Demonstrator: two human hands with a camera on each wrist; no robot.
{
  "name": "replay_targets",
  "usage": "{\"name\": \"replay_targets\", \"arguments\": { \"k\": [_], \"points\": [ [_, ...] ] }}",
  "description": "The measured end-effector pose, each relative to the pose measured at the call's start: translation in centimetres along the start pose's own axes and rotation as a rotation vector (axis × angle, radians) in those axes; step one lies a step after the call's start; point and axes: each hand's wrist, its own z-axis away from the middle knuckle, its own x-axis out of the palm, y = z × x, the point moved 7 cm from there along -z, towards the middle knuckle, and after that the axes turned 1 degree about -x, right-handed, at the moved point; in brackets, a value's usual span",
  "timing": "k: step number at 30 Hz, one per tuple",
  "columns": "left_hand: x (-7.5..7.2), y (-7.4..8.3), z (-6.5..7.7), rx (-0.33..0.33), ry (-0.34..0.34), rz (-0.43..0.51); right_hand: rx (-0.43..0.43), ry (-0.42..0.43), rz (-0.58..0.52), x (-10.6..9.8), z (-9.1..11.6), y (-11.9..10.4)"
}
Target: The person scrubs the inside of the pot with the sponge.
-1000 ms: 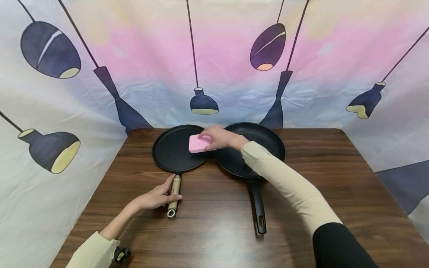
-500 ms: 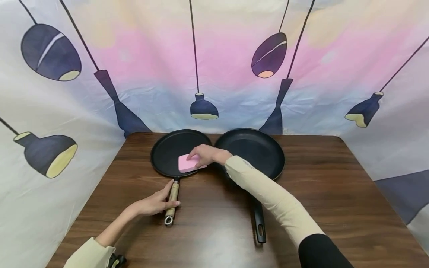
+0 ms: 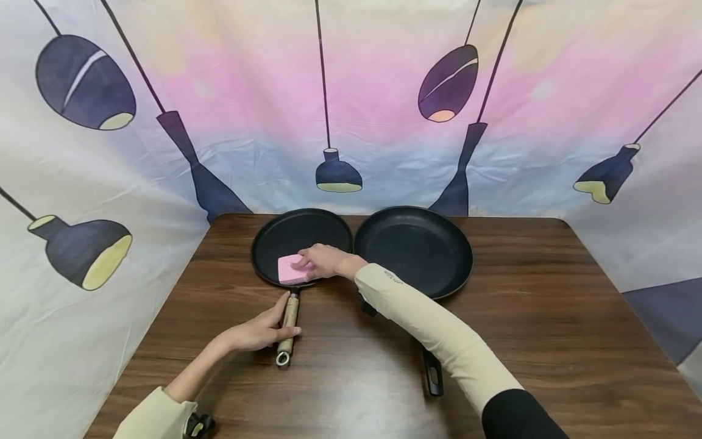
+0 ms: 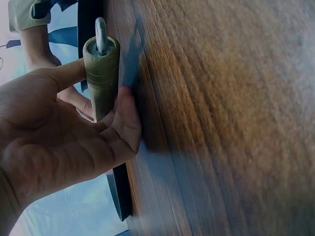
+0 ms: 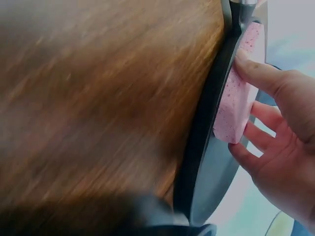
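Observation:
A flat black griddle pan [image 3: 298,235] lies at the back left of the table, its wooden handle [image 3: 291,311] pointing toward me. My left hand [image 3: 258,330] grips that handle, thumb on one side and fingers curled round the other; the metal hanging ring [image 4: 101,35] sticks out past it in the left wrist view. With thumb and fingertips my right hand [image 3: 325,261] holds a pink sponge [image 3: 292,270] over the near part of the griddle pan. Seen from the right wrist, the sponge [image 5: 238,93] sits just inside the pan's rim [image 5: 199,132].
A deeper black frying pan [image 3: 414,250] stands right beside the griddle pan. Its black handle [image 3: 433,373] points toward me, partly hidden under my right sleeve [image 3: 433,323]. The wooden table [image 3: 548,317] ends at a printed cloth [image 3: 384,122] behind.
My right hand has carried the sponge from the griddle pan's right edge leftward and nearer to me, close to the handle joint. My left hand keeps its grip on the handle.

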Motion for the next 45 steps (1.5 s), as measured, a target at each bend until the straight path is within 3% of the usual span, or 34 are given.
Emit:
{"name": "replay_targets", "arguments": {
  "k": [4,9,12,16,22,23,26,31,38,45],
  "points": [
    [-0.1,-1.6,-0.6,0.038,0.002,-0.021,0.006,0.026,0.045,0.1,-0.7,-0.8],
    [0.0,-5.9,-2.1,0.071,-0.007,-0.113,0.032,0.05,0.155,0.5,-1.6,-2.1],
    [0.1,-6.6,-2.3,0.068,-0.026,-0.122,0.056,0.074,0.261,0.7,-2.7,-2.8],
    [0.3,-5.5,-1.8,0.072,-0.065,-0.088,0.119,0.108,0.347,0.6,-4.8,-3.4],
    [0.8,-4.6,-0.8,0.017,-0.068,-0.082,0.264,0.122,0.345,0.6,-7.2,-3.4],
    [0.8,-4.4,-0.5,0.019,-0.065,-0.097,0.277,0.128,0.351,0.6,-7.5,-3.4],
    [0.7,-3.4,0.4,0.042,-0.059,-0.023,0.299,0.146,0.389,0.6,-8.6,-3.6],
    [0.6,-3.4,0.8,0.041,-0.064,-0.005,0.353,0.189,0.434,0.5,-9.3,-3.1],
    [0.5,-5.2,-0.5,0.014,-0.083,-0.077,0.396,0.219,0.38,-0.4,-9.4,-0.3],
    [0.4,-3.6,-1.4,-0.018,-0.1,-0.021,0.569,0.269,0.3,-2.2,-6.3,5.8]
  ]
}}
